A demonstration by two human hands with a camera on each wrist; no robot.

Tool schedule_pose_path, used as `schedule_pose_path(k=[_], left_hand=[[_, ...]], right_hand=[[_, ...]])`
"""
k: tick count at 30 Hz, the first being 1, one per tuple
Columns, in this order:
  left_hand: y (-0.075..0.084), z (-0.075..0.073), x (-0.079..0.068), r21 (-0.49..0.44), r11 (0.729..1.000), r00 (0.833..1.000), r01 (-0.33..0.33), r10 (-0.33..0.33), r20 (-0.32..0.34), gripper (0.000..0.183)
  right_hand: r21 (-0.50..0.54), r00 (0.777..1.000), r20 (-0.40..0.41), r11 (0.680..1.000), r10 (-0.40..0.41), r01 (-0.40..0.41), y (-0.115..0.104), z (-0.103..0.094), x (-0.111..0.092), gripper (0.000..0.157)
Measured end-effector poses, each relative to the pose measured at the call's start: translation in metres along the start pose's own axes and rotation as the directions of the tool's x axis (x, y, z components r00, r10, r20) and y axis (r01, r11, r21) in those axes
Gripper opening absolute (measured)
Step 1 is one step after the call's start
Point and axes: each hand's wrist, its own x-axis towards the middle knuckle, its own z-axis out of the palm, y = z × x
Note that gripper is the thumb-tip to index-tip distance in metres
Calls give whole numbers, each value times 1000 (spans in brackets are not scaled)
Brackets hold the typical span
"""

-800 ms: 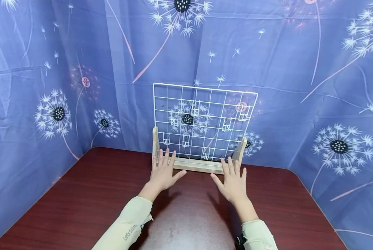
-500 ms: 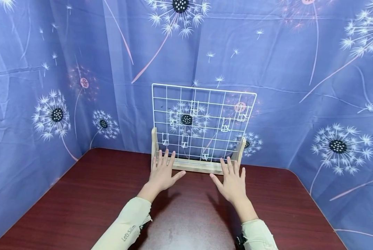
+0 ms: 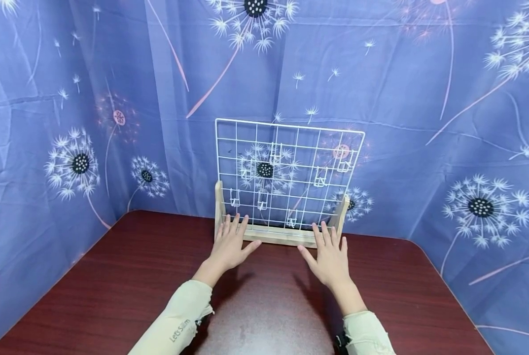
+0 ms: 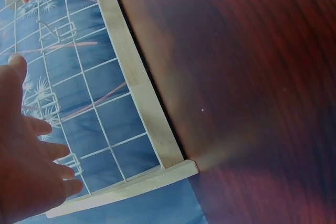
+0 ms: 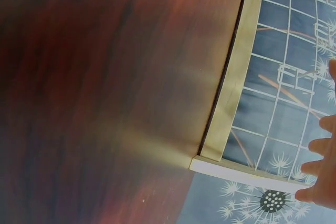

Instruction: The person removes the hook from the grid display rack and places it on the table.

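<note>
A white wire grid panel [image 3: 291,126] stands upright in a pale wooden stand [image 3: 286,238] at the back of the table. Several small white wire hooks [image 3: 320,179] hang on the grid at different heights. In front of the stand's left side is my left hand [image 3: 228,247], fingers spread and nothing held. Likewise my right hand [image 3: 332,260] is spread, its fingertips overlapping the right end of the stand's base bar. In the left wrist view, the thumb and fingers [image 4: 62,151] appear before the grid. The right wrist view catches the right hand [image 5: 324,163] at its edge.
A dark red wooden table [image 3: 158,276] carries the stand, with rounded far corners. Behind it and along both sides hangs a blue cloth [image 3: 326,93] printed with dandelions, close behind the grid.
The left hand has drawn back very slightly toward the lower left. My right hand stays nearly in place, and the grid and its hooks stand as before.
</note>
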Motion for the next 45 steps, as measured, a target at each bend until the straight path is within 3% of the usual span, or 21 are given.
schedule_pose_path(k=[6,12,24,32,37,45], left_hand=[[-4,-3,0,-39,998,997,-50,48,-57,76],[-7,-8,1,-102,993,995,-61,53,-87,71],[-18,-25,6,-237,959,965,-155,95,-246,58],[-26,-36,9,-316,934,958,-166,76,-277,51],[-30,-45,9,-373,909,943,-188,60,-328,45],[-39,-55,9,-383,900,922,-208,50,-383,38]], right_hand=[[-5,1000,-23,1000,-10,10,3,-1,1,77],[0,999,-28,1000,-17,17,5,-2,1,75],[20,996,-80,999,-26,28,8,-15,0,72],[41,995,-100,999,-30,35,12,-23,0,71],[53,992,-120,998,-37,43,14,-29,1,69],[71,984,-175,997,-28,41,16,-39,5,65]])
